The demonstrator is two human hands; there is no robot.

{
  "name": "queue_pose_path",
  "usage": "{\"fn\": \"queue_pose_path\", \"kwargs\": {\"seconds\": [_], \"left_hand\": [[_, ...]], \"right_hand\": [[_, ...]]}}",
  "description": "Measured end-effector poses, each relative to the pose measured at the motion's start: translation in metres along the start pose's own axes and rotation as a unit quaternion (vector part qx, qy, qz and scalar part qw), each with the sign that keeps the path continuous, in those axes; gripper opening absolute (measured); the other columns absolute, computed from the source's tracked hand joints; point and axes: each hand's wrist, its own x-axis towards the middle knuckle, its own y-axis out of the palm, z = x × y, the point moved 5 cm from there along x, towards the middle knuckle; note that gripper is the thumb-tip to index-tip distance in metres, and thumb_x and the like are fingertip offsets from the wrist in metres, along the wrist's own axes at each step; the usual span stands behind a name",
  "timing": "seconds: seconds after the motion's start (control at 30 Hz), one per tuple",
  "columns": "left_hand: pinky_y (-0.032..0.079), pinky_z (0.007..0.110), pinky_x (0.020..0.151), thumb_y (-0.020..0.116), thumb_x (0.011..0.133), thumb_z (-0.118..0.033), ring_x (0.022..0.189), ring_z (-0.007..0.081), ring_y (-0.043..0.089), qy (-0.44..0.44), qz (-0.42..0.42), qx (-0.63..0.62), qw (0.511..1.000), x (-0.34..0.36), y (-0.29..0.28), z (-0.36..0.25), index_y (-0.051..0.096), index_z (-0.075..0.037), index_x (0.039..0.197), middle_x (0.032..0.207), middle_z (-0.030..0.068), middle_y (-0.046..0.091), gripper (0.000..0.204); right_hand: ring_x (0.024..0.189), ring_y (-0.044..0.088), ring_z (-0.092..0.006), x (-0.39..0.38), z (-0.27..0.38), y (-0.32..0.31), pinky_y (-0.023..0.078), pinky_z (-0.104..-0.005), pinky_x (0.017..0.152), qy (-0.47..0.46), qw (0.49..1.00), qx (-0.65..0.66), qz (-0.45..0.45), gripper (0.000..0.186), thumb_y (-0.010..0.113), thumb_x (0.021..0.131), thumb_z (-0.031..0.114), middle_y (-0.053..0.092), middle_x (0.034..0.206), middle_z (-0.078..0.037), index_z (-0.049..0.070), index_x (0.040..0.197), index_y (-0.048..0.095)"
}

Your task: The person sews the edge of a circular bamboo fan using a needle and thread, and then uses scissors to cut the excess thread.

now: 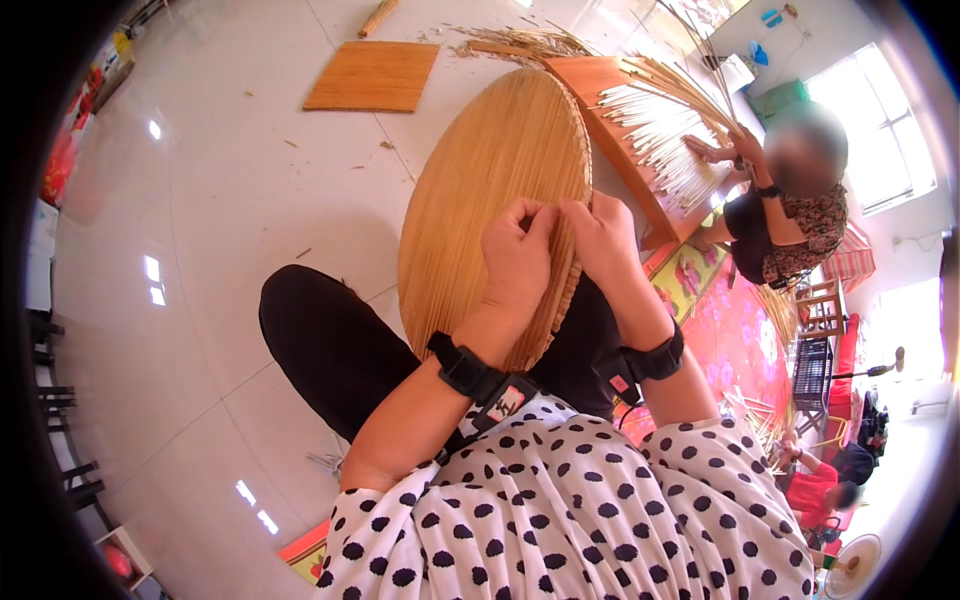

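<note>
A large round disc of pale stalks laid side by side leans up on my lap, with a plaited or stitched rim along its right side. My left hand is closed, thumb and bent fingers pinched at the rim, its side against the disc's face. Close beside it, my right hand is also closed, pinching the same edge from the outside. The fingertips of both hands nearly meet. Anything finer between them, such as a thread, is too small to make out.
A square stalk mat lies on the tiled floor ahead, near scattered straw scraps. A wooden board stands beyond the disc, where a co-worker handles many loose stalks. Another person in red sits at the lower right.
</note>
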Motion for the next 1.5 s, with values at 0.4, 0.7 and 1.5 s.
{"fn": "queue_pose_path", "kwargs": {"seconds": [0.4,0.7,1.5], "left_hand": [[0.043,0.026,0.064,0.059,0.096,-0.021,0.074,0.0084,0.053,0.01,-0.136,-0.122,0.983,0.029,-0.085,-0.036,0.066,-0.004,0.092,0.081,-0.0008,0.061,0.019],[0.046,0.024,0.069,0.062,0.095,-0.018,0.075,0.0069,0.056,-0.007,0.057,-0.012,0.998,-0.003,0.0,0.002,0.067,0.001,0.098,0.081,0.0014,0.065,0.021],[0.044,0.029,0.059,0.054,0.098,-0.026,0.063,0.0139,0.055,0.015,0.094,0.103,0.99,-0.006,-0.004,-0.006,0.063,0.002,0.084,0.069,0.0068,0.059,0.033]], "right_hand": [[0.06,0.059,-0.0195,0.0,-0.013,-0.015,0.047,-0.0368,0.06,0.055,0.998,-0.017,-0.022,0.034,0.059,0.083,0.026,0.058,0.061,-0.016,-0.008,0.08,0.062],[0.064,0.063,-0.0241,0.001,-0.018,-0.01,0.047,-0.0379,0.062,0.014,0.999,0.026,-0.024,0.034,0.06,0.085,0.025,0.06,0.065,-0.021,-0.009,0.083,0.062],[0.066,0.062,-0.031,-0.005,-0.014,-0.009,0.048,-0.0411,0.065,0.017,1.0,-0.002,-0.015,0.035,0.057,0.086,0.026,0.06,0.068,-0.023,-0.008,0.084,0.062]]}}
